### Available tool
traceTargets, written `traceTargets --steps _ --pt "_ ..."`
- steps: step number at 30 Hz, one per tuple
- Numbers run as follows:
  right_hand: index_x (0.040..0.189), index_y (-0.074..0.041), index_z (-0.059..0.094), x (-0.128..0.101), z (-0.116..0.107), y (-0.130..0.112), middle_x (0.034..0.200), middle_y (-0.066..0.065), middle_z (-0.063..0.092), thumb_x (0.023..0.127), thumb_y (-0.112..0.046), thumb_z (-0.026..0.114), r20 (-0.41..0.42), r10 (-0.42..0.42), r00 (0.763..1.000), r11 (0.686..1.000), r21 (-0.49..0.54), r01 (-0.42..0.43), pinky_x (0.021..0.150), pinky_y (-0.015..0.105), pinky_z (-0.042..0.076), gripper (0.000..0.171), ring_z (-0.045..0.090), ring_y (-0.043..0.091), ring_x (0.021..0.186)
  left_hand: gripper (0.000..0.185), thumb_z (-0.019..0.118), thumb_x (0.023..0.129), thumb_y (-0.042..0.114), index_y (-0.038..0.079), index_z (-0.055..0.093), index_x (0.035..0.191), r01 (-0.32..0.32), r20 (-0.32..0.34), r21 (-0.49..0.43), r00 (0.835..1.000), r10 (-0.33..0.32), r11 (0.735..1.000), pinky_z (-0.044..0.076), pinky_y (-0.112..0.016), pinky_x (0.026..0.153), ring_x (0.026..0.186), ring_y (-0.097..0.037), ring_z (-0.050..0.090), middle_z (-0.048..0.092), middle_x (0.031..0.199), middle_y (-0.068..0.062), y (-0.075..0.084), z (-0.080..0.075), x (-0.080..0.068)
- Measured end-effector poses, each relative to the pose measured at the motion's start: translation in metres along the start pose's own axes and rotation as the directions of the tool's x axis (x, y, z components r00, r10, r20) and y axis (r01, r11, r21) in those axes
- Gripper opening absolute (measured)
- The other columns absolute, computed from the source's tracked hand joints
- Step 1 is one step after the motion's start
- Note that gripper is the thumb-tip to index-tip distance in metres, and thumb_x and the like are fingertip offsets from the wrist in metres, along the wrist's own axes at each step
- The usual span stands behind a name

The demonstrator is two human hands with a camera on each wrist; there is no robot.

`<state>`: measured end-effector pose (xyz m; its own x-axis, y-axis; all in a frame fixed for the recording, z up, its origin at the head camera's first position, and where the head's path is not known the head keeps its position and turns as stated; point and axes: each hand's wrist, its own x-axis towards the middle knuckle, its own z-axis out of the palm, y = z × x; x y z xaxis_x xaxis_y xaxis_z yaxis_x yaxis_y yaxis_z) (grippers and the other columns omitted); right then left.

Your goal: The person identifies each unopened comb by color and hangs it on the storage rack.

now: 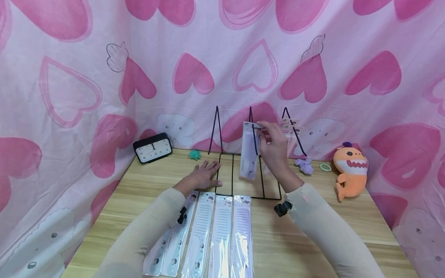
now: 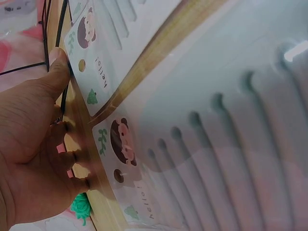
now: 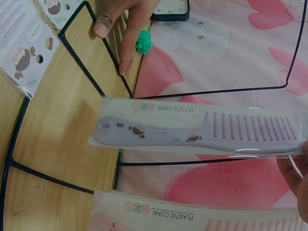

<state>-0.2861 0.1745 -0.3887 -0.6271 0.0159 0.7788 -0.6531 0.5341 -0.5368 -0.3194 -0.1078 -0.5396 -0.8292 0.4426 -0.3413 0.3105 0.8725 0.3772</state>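
Observation:
My right hand (image 1: pixel 267 135) pinches the top of a lilac comb in a clear packet (image 1: pixel 249 156) and holds it up against the middle post of a black wire rack (image 1: pixel 218 131). The right wrist view shows this comb (image 3: pixel 202 132) in full, with my fingertips (image 3: pixel 298 175) at its toothed end. My left hand (image 1: pixel 205 173) lies flat on the table, fingers straight, at the left edge of the rack's base. In the left wrist view the thumb (image 2: pixel 57 67) touches the black wire (image 2: pixel 60 29). Several more packaged combs (image 1: pixel 212 227) lie in a row near me.
A black clock (image 1: pixel 153 148) and a green hair tie (image 1: pixel 194 155) sit at the back left. A purple toy (image 1: pixel 305 165), a green ring (image 1: pixel 325 167) and an orange shark plush (image 1: pixel 349 170) stand at the right. Another packaged comb (image 3: pixel 192 216) shows below the held one. Pink heart cloth surrounds the table.

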Motion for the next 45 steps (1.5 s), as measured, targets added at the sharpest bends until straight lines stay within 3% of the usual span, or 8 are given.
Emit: traceTargets --steps 4,9,22,25,29,33,39,45 --pt "0.128 -0.002 0.076 0.005 0.004 0.001 0.112 0.022 0.073 0.102 0.012 0.066 -0.01 0.016 1.0 1.0 -0.011 -0.016 0.075 0.004 0.05 0.031 0.077 0.038 0.097 0.097 0.063 0.105 0.067 0.028 0.013 0.179 0.017 0.002 -0.003 1.0 -0.017 1.0 -0.007 -0.066 0.14 0.174 -0.034 -0.011 0.0 0.188 0.006 -0.002 0.001 0.005" --pt "0.127 -0.002 0.077 0.007 0.008 0.004 0.111 0.021 0.073 0.1 0.016 0.063 -0.035 0.016 0.999 1.0 -0.026 -0.017 0.071 0.009 0.047 0.035 0.076 0.036 0.095 0.1 0.058 0.104 0.074 0.024 0.016 0.179 -0.034 -0.028 -0.011 0.999 0.034 0.999 -0.002 -0.072 0.138 0.174 -0.041 -0.006 0.005 0.189 -0.001 0.001 -0.001 -0.004" --pt "0.129 -0.003 0.076 0.008 0.01 0.004 0.113 0.022 0.073 0.101 0.016 0.06 -0.032 0.06 0.998 0.998 -0.023 -0.06 0.074 0.009 0.049 0.038 0.074 0.035 0.096 0.102 0.057 0.102 0.077 0.031 0.008 0.179 -0.011 0.016 0.007 1.0 0.011 1.0 -0.008 -0.065 0.139 0.174 -0.034 -0.014 -0.004 0.188 0.008 -0.013 0.007 0.014" --pt "0.131 -0.002 0.075 0.008 0.01 0.004 0.115 0.022 0.073 0.102 0.014 0.062 -0.028 0.074 0.997 0.997 -0.024 -0.074 0.078 0.02 0.058 0.036 0.075 0.035 0.098 0.102 0.057 0.102 0.078 0.03 0.008 0.179 -0.015 0.015 0.012 1.0 0.015 1.0 -0.009 -0.065 0.139 0.173 -0.034 -0.014 -0.004 0.188 0.007 -0.015 0.008 0.014" --pt "0.141 -0.002 0.069 0.004 0.01 0.003 0.122 0.022 0.074 0.103 0.011 0.066 0.0 0.096 0.995 0.995 -0.028 -0.096 0.088 0.045 0.069 0.04 0.078 0.038 0.107 0.103 0.056 0.102 0.079 0.029 0.01 0.179 -0.018 0.004 0.01 1.0 0.018 1.0 -0.007 -0.067 0.139 0.174 -0.035 -0.013 -0.003 0.188 0.004 -0.013 0.007 0.012" --pt "0.152 -0.003 0.06 -0.005 0.007 0.005 0.127 0.024 0.072 0.102 0.013 0.067 0.052 0.113 0.992 0.994 -0.004 -0.113 0.096 0.055 0.068 0.053 0.078 0.042 0.113 0.1 0.057 0.103 0.076 0.028 0.012 0.179 -0.024 -0.007 0.0 1.0 0.024 1.0 -0.006 -0.068 0.139 0.174 -0.036 -0.011 -0.001 0.188 0.004 -0.008 0.004 0.006" --pt "0.163 -0.005 0.046 -0.028 0.0 0.011 0.133 0.022 0.072 0.102 0.008 0.071 0.119 0.138 0.983 0.99 -0.041 -0.134 0.097 0.052 0.068 0.067 0.078 0.039 0.116 0.099 0.058 0.104 0.073 0.027 0.013 0.179 -0.027 -0.011 -0.009 1.0 0.027 1.0 -0.005 -0.069 0.139 0.174 -0.037 -0.01 0.0 0.189 0.003 -0.004 0.001 0.001" --pt "0.152 0.004 0.056 -0.058 -0.004 0.022 0.126 0.025 0.075 0.098 0.01 0.075 0.183 0.099 0.978 0.993 -0.085 -0.085 0.09 0.052 0.069 0.058 0.08 0.041 0.109 0.1 0.058 0.104 0.075 0.03 0.009 0.179 -0.021 0.003 0.004 1.0 0.021 1.0 -0.007 -0.067 0.139 0.174 -0.035 -0.013 -0.003 0.188 0.006 -0.011 0.005 0.01"
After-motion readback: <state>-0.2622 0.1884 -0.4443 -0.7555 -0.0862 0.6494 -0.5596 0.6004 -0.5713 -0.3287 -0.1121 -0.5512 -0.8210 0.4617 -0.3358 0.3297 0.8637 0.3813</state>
